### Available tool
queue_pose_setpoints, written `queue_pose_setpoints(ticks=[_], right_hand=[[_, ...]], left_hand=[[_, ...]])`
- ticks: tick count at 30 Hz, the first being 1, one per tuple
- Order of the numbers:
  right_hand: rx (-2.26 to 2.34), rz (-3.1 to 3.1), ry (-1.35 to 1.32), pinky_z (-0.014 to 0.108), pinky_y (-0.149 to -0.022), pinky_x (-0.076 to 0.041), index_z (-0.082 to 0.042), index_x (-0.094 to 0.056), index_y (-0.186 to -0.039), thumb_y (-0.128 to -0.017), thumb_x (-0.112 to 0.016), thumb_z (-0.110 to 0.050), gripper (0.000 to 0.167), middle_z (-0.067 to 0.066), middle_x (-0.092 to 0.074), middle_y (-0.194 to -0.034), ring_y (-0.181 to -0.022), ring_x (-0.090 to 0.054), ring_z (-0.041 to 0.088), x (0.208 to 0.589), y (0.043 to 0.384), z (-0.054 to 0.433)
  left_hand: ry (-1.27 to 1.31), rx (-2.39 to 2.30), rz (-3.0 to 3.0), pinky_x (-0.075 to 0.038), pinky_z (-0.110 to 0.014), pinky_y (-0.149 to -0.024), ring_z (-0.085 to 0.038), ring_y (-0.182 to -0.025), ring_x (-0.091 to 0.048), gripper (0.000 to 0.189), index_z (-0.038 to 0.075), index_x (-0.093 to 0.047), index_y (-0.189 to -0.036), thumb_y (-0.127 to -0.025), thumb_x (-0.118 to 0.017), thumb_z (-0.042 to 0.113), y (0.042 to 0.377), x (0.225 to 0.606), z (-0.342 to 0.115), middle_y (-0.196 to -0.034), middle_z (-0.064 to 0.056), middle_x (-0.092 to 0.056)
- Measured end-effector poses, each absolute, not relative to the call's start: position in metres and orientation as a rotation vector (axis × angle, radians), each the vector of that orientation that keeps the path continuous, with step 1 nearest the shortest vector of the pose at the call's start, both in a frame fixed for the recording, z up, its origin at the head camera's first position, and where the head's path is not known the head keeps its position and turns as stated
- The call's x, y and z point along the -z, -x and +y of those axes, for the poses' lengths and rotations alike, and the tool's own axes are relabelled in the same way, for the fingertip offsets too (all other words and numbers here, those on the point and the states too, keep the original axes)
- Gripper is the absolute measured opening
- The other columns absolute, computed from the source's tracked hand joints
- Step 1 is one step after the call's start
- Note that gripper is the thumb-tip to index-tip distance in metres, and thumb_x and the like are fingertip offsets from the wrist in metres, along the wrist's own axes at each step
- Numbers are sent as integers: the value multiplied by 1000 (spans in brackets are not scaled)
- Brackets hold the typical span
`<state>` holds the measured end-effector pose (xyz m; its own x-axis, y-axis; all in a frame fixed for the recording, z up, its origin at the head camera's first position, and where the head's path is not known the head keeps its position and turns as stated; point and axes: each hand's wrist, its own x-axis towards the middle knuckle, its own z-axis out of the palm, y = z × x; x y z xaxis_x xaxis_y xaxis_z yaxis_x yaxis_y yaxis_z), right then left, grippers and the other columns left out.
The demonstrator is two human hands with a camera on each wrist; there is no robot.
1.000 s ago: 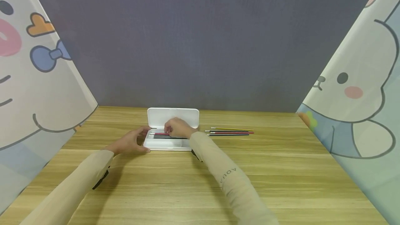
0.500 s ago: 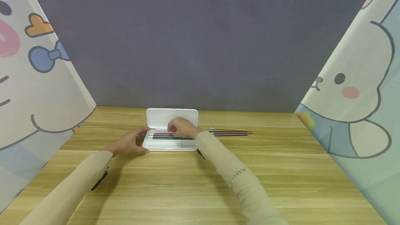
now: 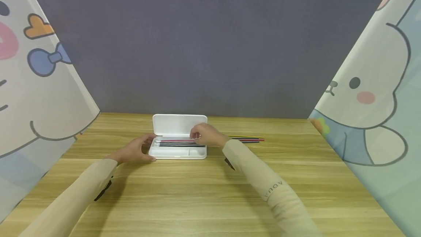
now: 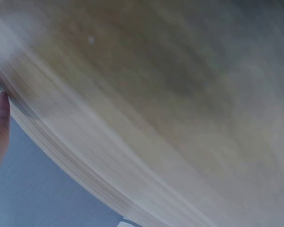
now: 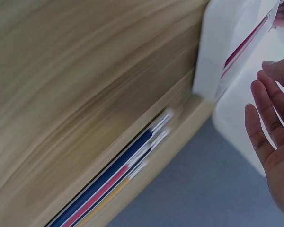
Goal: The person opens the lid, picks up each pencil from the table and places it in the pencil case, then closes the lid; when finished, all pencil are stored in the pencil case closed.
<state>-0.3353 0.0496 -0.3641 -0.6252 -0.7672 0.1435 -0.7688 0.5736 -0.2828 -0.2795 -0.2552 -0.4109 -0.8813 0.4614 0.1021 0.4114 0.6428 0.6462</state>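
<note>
A white pencil case (image 3: 170, 152) stands on the table with its lid (image 3: 174, 124) raised behind it. Several pencils (image 3: 175, 143), red and dark, lie side by side in its rear compartment, eraser ends to the left. My left hand (image 3: 129, 151) holds the case's left end, thumb at the front corner and fingers at the back corner. In the left wrist view just a few fingers (image 4: 2, 111) show at the edge. Over the case's right end is my right hand (image 3: 208, 134), fingers loosely bent; the right wrist view shows nothing between its fingertips (image 5: 261, 78).
Right of the case, several more pencils lie together on the wooden table (image 3: 184, 196), among them a yellow pencil (image 3: 246, 136) and a blue pencil (image 5: 118, 163). A dark grey panel (image 3: 204, 46) rises behind the table, with cartoon-printed panels (image 3: 365, 127) at both sides.
My right hand has moved right along the pencils in the case, from their middle toward the case's right end, uncovering more of them. My left hand has stayed at the left end.
</note>
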Motion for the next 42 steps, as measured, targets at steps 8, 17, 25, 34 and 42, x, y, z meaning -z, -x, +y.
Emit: queue_pose_setpoints(ticks=[8,17,25,34,42], right_hand=[[-553,-2811,-1265,23,-70,-47,-7,-68,-86,-75,-65,-4,11,3,-65,-83,-78,-57,13,368,336,83],[-594,-2761,-1292,21,-67,-49,-3,-67,-83,-76,-66,-3,8,4,-65,-80,-74,-59,14,377,340,122],[-639,-2811,-1210,22,-67,-49,-4,-68,-86,-76,-67,-1,11,3,-66,-81,-73,-58,11,388,342,151],[-643,-2861,-1130,26,-71,-52,-4,-67,-92,-78,-66,0,15,5,-66,-89,-80,-62,15,391,340,176],[-598,-2868,-1100,27,-71,-53,-4,-67,-89,-76,-66,2,14,5,-67,-86,-79,-62,16,391,339,184]], left_hand=[[-736,-1072,2772,-37,-57,-97,-40,-115,-49,81,1,-38,-131,-65,-82,24,279,410,-256,-121,-20,-54],[-737,-1074,2797,-38,-55,-97,-36,-112,-51,82,1,-39,-130,-64,-82,23,281,413,-256,-119,-18,-56],[-729,-1050,2803,-38,-55,-97,-36,-113,-51,82,1,-39,-131,-65,-82,25,280,411,-255,-120,-19,-55],[-736,-1057,2799,-38,-55,-96,-38,-113,-50,82,0,-39,-130,-65,-82,25,277,409,-255,-121,-20,-55],[-729,-1051,2797,-38,-56,-96,-37,-113,-50,83,0,-39,-131,-65,-82,26,277,408,-254,-120,-20,-55]])
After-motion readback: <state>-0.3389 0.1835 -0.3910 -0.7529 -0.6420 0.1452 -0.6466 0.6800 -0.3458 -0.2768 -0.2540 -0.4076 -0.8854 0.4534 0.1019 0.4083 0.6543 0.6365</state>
